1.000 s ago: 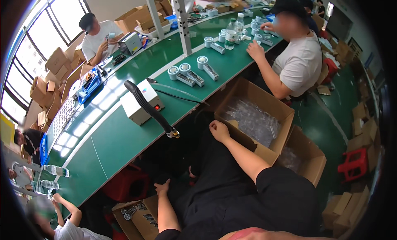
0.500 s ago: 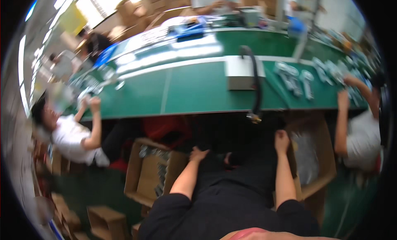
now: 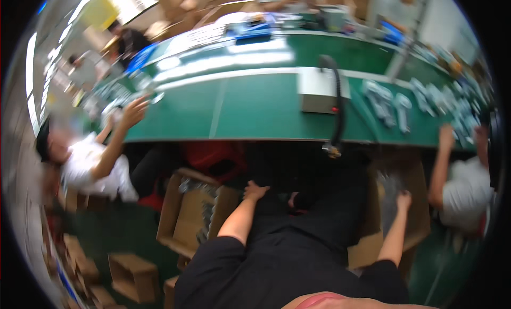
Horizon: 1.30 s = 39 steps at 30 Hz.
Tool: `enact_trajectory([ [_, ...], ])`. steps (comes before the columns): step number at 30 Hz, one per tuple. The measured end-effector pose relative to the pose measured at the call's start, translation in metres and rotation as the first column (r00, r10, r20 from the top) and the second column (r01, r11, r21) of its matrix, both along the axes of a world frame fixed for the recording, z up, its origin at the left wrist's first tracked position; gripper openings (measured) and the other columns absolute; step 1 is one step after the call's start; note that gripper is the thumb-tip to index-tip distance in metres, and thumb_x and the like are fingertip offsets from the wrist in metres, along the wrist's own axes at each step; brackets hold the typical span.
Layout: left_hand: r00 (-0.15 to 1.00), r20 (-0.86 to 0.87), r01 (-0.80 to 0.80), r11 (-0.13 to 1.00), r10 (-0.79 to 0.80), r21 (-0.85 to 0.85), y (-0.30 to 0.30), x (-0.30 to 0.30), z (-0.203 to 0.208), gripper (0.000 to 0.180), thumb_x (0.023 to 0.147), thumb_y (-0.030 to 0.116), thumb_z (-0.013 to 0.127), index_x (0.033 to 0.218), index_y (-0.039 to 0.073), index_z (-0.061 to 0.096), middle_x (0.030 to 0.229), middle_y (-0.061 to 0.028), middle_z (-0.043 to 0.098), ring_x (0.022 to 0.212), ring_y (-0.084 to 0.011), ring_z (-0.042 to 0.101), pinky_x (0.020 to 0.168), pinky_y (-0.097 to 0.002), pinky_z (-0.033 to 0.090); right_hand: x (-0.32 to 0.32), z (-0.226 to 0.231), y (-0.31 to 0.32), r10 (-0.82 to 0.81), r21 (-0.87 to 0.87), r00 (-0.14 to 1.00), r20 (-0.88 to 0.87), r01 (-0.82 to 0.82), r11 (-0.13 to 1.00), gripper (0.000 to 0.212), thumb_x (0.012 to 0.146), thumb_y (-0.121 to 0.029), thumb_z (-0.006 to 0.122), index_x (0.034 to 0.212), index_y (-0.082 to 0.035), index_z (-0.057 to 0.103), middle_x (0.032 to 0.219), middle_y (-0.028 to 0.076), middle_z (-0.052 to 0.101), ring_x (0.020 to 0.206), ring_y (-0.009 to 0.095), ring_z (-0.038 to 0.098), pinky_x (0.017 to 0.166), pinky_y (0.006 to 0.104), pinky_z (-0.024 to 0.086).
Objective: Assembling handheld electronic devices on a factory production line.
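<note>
My left hand (image 3: 256, 191) rests on my dark-clothed left thigh, its fingers apart and nothing in them. Near it on the left stands an open cardboard box (image 3: 183, 213) with rows of small clear-wrapped pieces (image 3: 206, 216) along its side. My right hand (image 3: 404, 200) reaches over the open cardboard box (image 3: 418, 224) on my right. It is at the edge of the grey, see-through plastic packing (image 3: 391, 194) inside. Those fingers are too small and blurred to show whether they grip the plastic.
Ahead runs a green workbench (image 3: 255, 115) bearing a white box-shaped device (image 3: 315, 91) with a black flexible hose (image 3: 338, 107). Wrapped parts (image 3: 379, 101) lie at its right. Co-workers sit at left (image 3: 96, 168) and right (image 3: 463, 189). A red stool (image 3: 213, 157) stands under the bench.
My right hand has moved right, from beside my right thigh to over the box. My left hand stays on my thigh. The left co-worker's hand has risen.
</note>
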<state>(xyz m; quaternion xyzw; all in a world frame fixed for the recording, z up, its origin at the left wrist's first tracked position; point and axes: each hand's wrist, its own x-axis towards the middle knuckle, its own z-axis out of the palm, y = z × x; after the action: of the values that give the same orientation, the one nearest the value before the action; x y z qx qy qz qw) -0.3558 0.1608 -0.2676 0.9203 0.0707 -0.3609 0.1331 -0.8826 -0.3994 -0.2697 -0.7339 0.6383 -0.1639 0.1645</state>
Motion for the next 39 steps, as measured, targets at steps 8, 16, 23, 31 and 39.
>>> enact_trajectory([
  [8,0.997,0.075,0.013,0.996,-0.006,-0.089,0.004,-0.005,-0.044,0.117,0.073,0.061,0.088,0.161,0.011,0.028,0.159,-0.0287,0.041,0.146,-0.0473,0.045,0.121,-0.0543,0.04,-0.042,-0.071,0.097,0.114,0.857,0.985,-0.128,0.053,0.512,0.071,0.092,-0.048,0.073,0.143,0.0,0.064,0.151,0.017,0.062,0.137,0.036,0.061,0.112,0.0457,0.048],
  [16,0.996,0.078,0.059,0.996,-0.053,-0.074,-0.019,-0.017,-0.044,0.109,0.077,0.057,0.085,0.16,0.013,0.031,0.158,-0.0291,0.042,0.143,-0.0481,0.048,0.119,-0.0548,0.042,-0.032,-0.061,0.105,-0.038,0.698,0.999,-0.017,0.039,0.715,0.064,0.094,-0.052,0.068,0.135,-0.002,0.071,0.14,0.018,0.069,0.13,0.034,0.065,0.107,0.0461,0.05],
  [23,0.993,0.114,0.047,0.998,-0.041,-0.051,0.004,-0.008,-0.031,0.105,0.08,0.059,0.081,0.16,0.012,0.031,0.158,-0.0293,0.043,0.143,-0.0478,0.049,0.119,-0.0542,0.042,-0.002,-0.066,0.115,0.161,0.748,0.985,0.066,-0.155,0.645,0.066,0.093,-0.058,0.065,0.135,-0.008,0.072,0.133,0.018,0.073,0.124,0.034,0.069,0.106,0.0439,0.051],
  [31,0.993,0.117,0.041,0.998,-0.035,-0.049,0.006,-0.014,-0.023,0.1,0.083,0.059,0.078,0.16,0.014,0.033,0.158,-0.0272,0.045,0.144,-0.0473,0.049,0.118,-0.0558,0.041,-0.001,-0.09,0.114,0.146,0.747,0.983,0.116,-0.183,0.639,0.063,0.083,-0.054,0.081,0.125,-0.007,0.077,0.117,0.014,0.078,0.108,0.026,0.073,0.093,0.0426,0.055],
  [39,0.991,0.129,0.035,0.999,-0.034,-0.005,0.008,-0.015,-0.02,0.096,0.085,0.063,0.074,0.16,0.019,0.034,0.158,-0.0236,0.046,0.143,-0.047,0.049,0.117,-0.0574,0.042,0.0,-0.085,0.123,-0.16,0.866,0.906,0.391,-0.304,0.398,0.058,0.087,-0.045,0.077,0.131,-0.007,0.074,0.124,0.015,0.076,0.109,0.027,0.073,0.097,0.0413,0.055],
])
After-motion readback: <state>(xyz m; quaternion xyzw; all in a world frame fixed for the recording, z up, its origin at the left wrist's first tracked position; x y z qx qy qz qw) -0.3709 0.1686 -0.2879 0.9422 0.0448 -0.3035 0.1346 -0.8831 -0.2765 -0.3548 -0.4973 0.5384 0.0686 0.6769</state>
